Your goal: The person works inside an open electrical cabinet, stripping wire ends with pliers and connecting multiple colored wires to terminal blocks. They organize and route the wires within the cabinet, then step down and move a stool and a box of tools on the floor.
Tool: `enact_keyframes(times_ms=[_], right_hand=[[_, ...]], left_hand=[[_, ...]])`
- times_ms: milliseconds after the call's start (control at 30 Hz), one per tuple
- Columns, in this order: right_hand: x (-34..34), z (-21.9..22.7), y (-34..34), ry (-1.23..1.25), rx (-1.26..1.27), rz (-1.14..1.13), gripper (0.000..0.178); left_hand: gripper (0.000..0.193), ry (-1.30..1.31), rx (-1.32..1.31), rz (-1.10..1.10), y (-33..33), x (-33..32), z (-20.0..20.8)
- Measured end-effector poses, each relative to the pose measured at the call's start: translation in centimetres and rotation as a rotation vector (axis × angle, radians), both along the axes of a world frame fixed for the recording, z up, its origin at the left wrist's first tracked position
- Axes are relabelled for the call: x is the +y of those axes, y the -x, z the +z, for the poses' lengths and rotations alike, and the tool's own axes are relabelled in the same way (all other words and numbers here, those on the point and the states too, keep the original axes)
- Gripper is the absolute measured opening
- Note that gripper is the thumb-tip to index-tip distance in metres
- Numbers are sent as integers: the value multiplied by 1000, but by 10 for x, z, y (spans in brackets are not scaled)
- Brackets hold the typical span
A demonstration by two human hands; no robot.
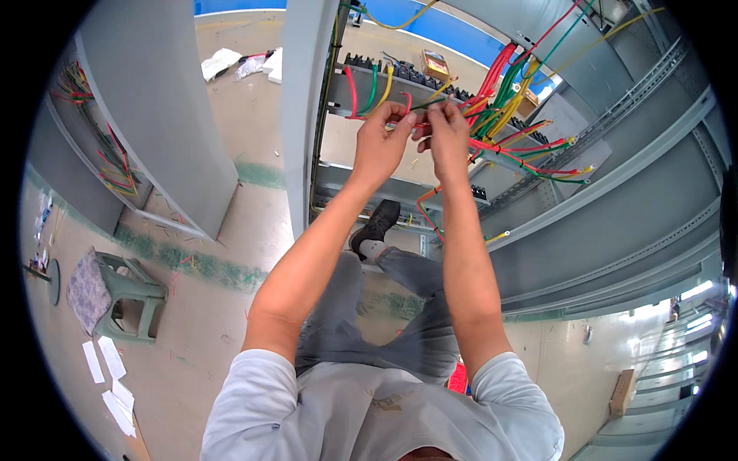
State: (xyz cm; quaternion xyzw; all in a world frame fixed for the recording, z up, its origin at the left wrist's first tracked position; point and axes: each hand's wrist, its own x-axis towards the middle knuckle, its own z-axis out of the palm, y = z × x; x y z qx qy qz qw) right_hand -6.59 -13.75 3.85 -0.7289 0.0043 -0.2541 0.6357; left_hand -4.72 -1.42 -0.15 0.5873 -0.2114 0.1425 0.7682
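left hand [384, 142] and right hand [448, 138] are pinching a green wire [428, 104], nearly together; three wires [373, 86] are already reaching terminals [415, 76], many ends [570, 141] are hanging loose

The light is bright, white glare [698, 323] streaks the lower right, and fisheye distortion bows the edges.

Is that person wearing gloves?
No, the left hand and right hand are both bare, with skin showing up to the short white sleeves.
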Motion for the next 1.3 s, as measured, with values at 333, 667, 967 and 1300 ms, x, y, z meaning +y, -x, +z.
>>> enact_keyframes(times_ms=[333,667,967,1300], right_hand=[[-11,7,24,-332,349,351,37],[-20,9,-24,-415,448,599,33],[-1,6,-16,-293,231,408,34],[-1,29,20,310,-320,-199,20]], left_hand=[[21,66,-90,-206,4,7,-26],[23,-10,-142,-64,-2,9,-30],[23,158,30,-118,3,-6,-20],[26,78,-84,26,-15,-22,-2]])
